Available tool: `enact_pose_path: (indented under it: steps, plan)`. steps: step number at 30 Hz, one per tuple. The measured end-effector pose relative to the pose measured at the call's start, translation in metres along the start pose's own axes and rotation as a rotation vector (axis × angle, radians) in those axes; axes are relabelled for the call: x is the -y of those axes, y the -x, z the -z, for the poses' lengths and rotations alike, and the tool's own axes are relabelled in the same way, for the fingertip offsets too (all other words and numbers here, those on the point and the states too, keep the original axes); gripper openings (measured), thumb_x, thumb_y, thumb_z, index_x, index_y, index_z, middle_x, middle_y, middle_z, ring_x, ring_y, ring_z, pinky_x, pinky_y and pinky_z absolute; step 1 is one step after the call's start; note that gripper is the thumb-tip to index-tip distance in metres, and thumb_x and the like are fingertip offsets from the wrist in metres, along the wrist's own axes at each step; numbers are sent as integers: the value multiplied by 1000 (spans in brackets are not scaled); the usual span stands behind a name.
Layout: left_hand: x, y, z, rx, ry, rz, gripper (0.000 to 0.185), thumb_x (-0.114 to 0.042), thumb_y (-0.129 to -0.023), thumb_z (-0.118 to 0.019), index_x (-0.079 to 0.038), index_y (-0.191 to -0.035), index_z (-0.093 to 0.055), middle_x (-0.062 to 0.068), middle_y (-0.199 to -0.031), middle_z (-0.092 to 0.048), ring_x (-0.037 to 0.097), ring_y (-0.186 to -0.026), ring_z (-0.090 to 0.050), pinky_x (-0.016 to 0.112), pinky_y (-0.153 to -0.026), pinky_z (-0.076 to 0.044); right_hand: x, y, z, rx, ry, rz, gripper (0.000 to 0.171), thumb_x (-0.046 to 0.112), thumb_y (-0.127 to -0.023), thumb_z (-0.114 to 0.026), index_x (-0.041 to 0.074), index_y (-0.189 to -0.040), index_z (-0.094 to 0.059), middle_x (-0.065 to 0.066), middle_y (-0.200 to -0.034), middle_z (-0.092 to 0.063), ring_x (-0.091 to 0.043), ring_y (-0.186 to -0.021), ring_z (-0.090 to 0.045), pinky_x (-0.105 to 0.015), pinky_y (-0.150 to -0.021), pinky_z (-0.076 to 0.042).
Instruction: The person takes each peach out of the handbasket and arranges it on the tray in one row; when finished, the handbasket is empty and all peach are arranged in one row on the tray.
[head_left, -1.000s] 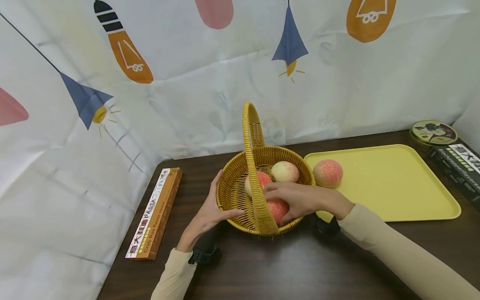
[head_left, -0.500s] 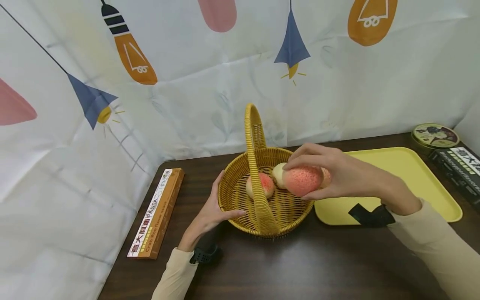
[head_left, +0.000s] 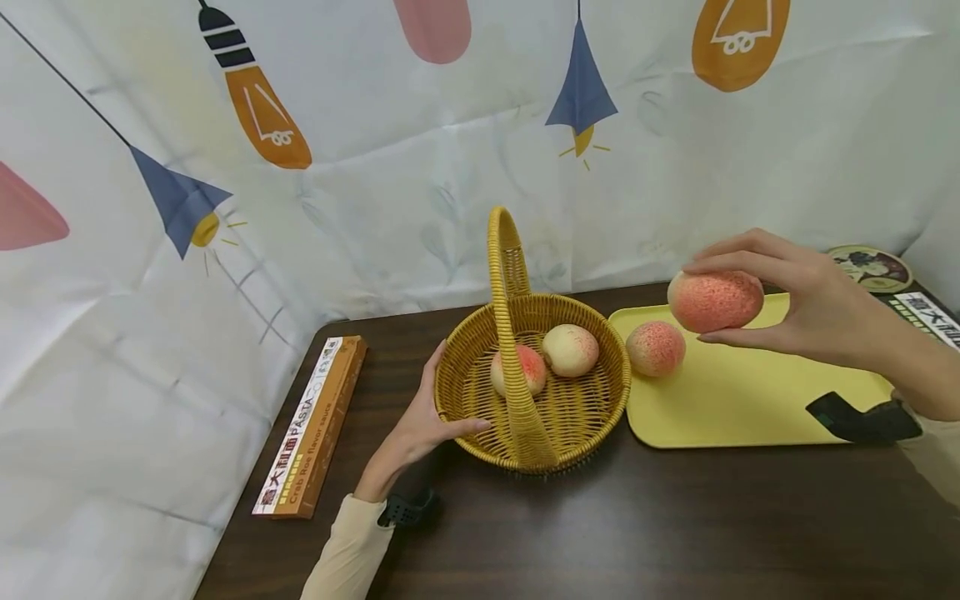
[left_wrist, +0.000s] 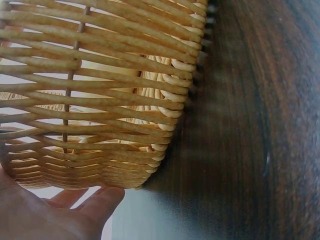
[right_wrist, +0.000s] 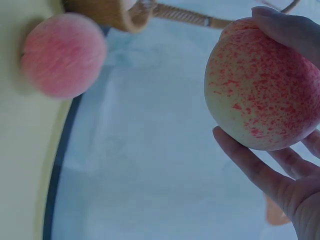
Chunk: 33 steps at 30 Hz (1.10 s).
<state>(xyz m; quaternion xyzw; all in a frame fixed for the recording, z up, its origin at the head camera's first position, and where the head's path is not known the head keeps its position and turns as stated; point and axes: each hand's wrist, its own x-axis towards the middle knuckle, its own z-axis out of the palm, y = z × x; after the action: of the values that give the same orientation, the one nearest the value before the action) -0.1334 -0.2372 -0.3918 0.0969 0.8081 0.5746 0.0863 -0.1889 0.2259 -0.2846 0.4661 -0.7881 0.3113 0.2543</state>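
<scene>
Head view: peach (head_left: 715, 301) in right fingers (head_left: 738, 250)

four peaches (head_left: 715, 301), one wicker basket (head_left: 480, 379), one yellow tray (head_left: 757, 400), one pasta box (head_left: 311, 425), one tin (head_left: 873, 267)

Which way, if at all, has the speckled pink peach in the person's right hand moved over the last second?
Yes. The speckled pink peach has gone up and rightward, out of the woven yellow basket, and the right hand holds it above the yellow tray.

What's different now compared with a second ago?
The right hand took a peach from the basket, lifted it out and carried it right, above the yellow tray. The left hand kept steadying the basket; the other three peaches stayed put.
</scene>
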Motion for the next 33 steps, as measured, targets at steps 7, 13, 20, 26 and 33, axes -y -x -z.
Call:
enact_pose_path:
  steps: [7,13,20,26,33]
  plan:
    - [-1,-1,0,-3,-1,4,135,-29,-77,-96,-23,-168,3,12,-172,-12,35,-152,-30,54,-117,-33,-26,35,0,104,96,-204,77,13,-54,-105,16,-124,-75,9,-122,-62,6,-109,-50,-7,-80,-42]
    - [0,-1,0,1,15,-12,135,-25,-78,-95,-21,-168,4,13,-171,-14,36,-151,-31,55,-115,-35,-49,65,-14,156,64,-343,75,6,-53,-104,19,-121,-76,10,-116,-62,3,-93,-54,-13,-69,-47]
    - [0,-1,0,-2,14,-4,136,-27,-78,-95,-19,-168,5,14,-171,-14,37,-150,-32,54,-115,-36,-64,80,-33,232,77,-268,71,13,-58,-104,17,-122,-74,3,-114,-66,1,-97,-56,-18,-74,-49]
    - [0,-1,0,-1,17,-2,135,-27,-78,-95,-20,-168,5,14,-171,-14,36,-150,-32,54,-114,-37,-67,83,-44,251,63,-265,69,13,-58,-103,13,-121,-74,1,-113,-67,0,-99,-54,-20,-74,-50]
    - [0,-1,0,-3,7,-5,135,-29,-78,-95,-21,-168,4,12,-172,-11,36,-151,-30,54,-116,-35,-66,84,-46,269,49,-330,68,12,-63,-102,12,-125,-72,-3,-116,-67,1,-99,-52,-26,-68,-51]
